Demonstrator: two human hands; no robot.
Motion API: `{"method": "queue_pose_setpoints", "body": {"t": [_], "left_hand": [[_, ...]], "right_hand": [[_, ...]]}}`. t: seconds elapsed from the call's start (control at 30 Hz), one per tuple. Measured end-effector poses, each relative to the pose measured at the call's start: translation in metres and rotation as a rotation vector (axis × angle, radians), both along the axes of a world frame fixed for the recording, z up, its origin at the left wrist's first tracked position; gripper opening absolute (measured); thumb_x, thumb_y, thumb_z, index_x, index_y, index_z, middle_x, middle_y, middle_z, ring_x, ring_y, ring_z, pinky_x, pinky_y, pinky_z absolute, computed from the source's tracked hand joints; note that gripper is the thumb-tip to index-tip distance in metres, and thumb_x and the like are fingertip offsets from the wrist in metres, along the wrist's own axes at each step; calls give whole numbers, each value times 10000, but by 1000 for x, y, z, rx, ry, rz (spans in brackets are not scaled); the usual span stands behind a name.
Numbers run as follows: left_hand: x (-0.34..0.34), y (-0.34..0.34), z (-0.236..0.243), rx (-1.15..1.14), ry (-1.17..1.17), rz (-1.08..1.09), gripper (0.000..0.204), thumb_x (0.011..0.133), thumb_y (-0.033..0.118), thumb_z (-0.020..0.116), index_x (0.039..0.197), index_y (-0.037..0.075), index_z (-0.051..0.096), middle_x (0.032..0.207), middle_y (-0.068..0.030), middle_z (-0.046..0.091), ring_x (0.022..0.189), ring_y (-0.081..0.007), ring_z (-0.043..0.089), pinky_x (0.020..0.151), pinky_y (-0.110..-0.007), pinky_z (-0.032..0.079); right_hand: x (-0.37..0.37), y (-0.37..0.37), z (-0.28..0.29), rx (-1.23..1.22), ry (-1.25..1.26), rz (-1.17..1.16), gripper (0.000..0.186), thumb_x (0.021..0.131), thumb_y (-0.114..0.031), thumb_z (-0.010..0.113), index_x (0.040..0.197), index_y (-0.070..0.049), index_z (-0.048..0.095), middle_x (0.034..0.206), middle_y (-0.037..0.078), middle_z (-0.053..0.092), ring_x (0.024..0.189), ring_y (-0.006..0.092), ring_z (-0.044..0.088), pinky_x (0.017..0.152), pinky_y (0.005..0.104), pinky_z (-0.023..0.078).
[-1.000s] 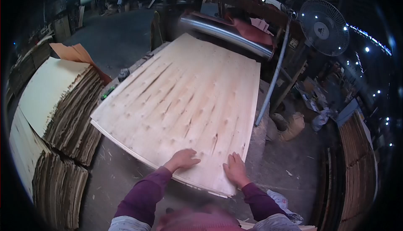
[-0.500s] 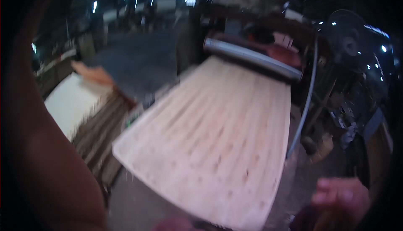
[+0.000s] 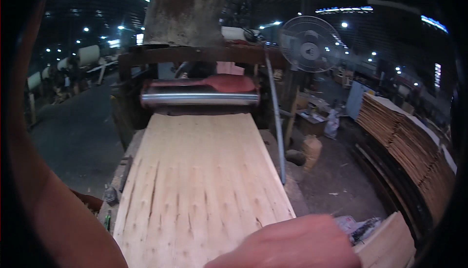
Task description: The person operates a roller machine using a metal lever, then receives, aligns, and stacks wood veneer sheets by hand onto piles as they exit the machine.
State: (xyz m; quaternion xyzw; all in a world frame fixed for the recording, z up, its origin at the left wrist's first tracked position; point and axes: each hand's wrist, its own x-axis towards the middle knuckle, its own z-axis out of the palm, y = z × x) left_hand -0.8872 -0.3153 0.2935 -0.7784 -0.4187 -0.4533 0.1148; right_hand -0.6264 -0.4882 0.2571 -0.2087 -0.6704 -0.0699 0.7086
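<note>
A long pale wood veneer sheet [image 3: 204,185] with brown knots and cracks stretches away from me. Its far end meets a machine under a shiny metal roller [image 3: 200,96]. My right hand [image 3: 302,243], blurred, lies over the sheet's near right corner; its fingers run off the lower edge, so their grip is hidden. Along the left rim my left arm [image 3: 73,214] shows beside the sheet, but its hand is out of the picture. Wet-looking red material [image 3: 229,83] covers part of the machine behind the roller.
A grey pipe [image 3: 275,122] slants down the machine's right side, near a standing fan [image 3: 310,46]. Stacked brown veneer sheets [image 3: 404,136] stand at the right. A tan sack [image 3: 312,151] sits on the floor. Another wood sheet [image 3: 390,243] shows at lower right.
My view has swung right and up, so the machine now appears nearer the middle and the veneer stack at left is gone from view. My right hand has come leftward over the sheet.
</note>
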Motion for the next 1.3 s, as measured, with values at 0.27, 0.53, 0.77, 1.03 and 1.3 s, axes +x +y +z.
{"method": "queue_pose_setpoints", "body": {"t": [0.27,0.53,0.77,1.03,1.3], "left_hand": [[-7,27,-32,-6,-90,-126,517,886,252,662,1331,26,528,1309,-115,583,1091,-195,572,933,-326,444],[-14,19,-44,212,-391,-328,491,901,258,642,1322,26,537,1296,-114,590,1069,-188,578,909,-321,452],[-11,-3,-61,372,-557,-634,470,915,263,625,1313,26,546,1284,-114,595,1049,-182,584,888,-316,459],[11,-29,-76,178,-449,-901,448,930,269,605,1303,26,555,1271,-113,601,1026,-175,590,864,-310,467],[71,-58,-134,-193,-227,-1265,429,945,275,586,1294,26,565,1257,-112,608,1004,-168,596,840,-304,475]], "right_hand": [[-9,2,-27,-146,-253,-71,284,702,-171,674,949,-140,538,732,80,502,605,230,512,558,343,405],[24,-52,-34,-360,-1352,-571,406,919,-245,516,1324,-221,501,1008,145,590,876,290,608,732,384,519],[221,-60,-143,-999,-592,-986,329,790,-208,664,1095,-88,627,919,155,664,787,334,650,753,425,543],[260,-108,-368,-1201,-689,-971,478,703,-334,743,1094,-74,653,1175,184,635,1122,375,578,983,517,429],[243,-113,-467,-1357,-537,-959,574,840,-279,654,1308,24,514,1359,305,473,1258,452,463,1069,490,388]]}}
